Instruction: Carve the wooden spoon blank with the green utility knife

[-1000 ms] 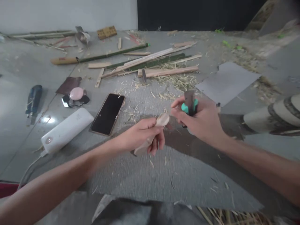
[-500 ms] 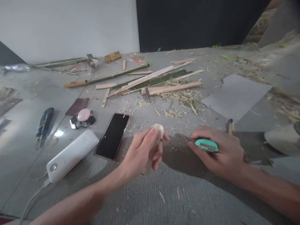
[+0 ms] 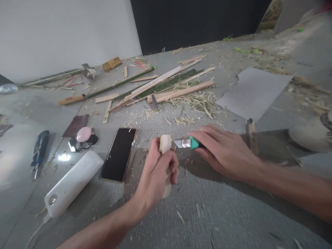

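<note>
My left hand [image 3: 158, 169] is wrapped round a pale, rounded piece [image 3: 165, 143], whose end sticks up above the fingers and whose lower part shows beneath them. My right hand [image 3: 223, 148] grips a green utility knife [image 3: 194, 142]. The knife's metal blade points left, close to the pale piece; whether they touch is hard to tell. Left of my left hand lies a black phone [image 3: 118, 154].
A white power bank [image 3: 74, 183] with a cable, a blue-handled tool [image 3: 40, 148] and a pink round object [image 3: 83, 134] lie at left. Wood and bamboo strips [image 3: 166, 83] with shavings lie ahead. Grey paper [image 3: 254, 91] and a wooden-handled tool [image 3: 251, 136] are at right.
My right hand has moved left toward my left hand and turned, so the knife's blade now points at the pale piece. The pale piece stands more upright. The camera view has shifted slightly.
</note>
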A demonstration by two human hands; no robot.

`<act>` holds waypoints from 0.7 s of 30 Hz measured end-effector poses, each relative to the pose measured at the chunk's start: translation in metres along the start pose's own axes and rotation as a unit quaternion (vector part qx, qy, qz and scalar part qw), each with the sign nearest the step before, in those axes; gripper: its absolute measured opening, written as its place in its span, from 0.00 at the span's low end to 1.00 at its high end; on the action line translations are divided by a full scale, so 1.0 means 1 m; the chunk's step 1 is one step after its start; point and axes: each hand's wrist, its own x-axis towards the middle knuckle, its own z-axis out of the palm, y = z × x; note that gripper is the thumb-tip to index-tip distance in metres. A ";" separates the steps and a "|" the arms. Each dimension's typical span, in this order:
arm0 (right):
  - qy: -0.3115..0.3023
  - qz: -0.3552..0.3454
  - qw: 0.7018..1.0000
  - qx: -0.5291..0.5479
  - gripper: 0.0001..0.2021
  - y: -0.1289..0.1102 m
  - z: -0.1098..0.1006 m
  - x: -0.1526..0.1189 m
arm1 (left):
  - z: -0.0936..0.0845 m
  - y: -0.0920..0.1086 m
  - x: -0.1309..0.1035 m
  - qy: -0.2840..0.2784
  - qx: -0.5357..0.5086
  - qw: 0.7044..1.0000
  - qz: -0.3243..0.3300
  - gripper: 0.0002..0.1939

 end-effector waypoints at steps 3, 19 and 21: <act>-0.012 -0.010 1.000 -0.007 0.14 -0.001 0.001 -0.001 | 0.002 0.000 -0.001 0.015 0.039 0.999 0.005 0.11; 0.008 -0.033 0.999 -0.030 0.14 -0.008 -0.004 -0.004 | 0.002 -0.003 -0.004 0.093 0.310 0.945 0.036 0.09; 0.011 -0.036 0.999 -0.032 0.14 -0.008 -0.005 -0.004 | 0.002 -0.003 -0.004 0.097 0.326 0.940 0.037 0.10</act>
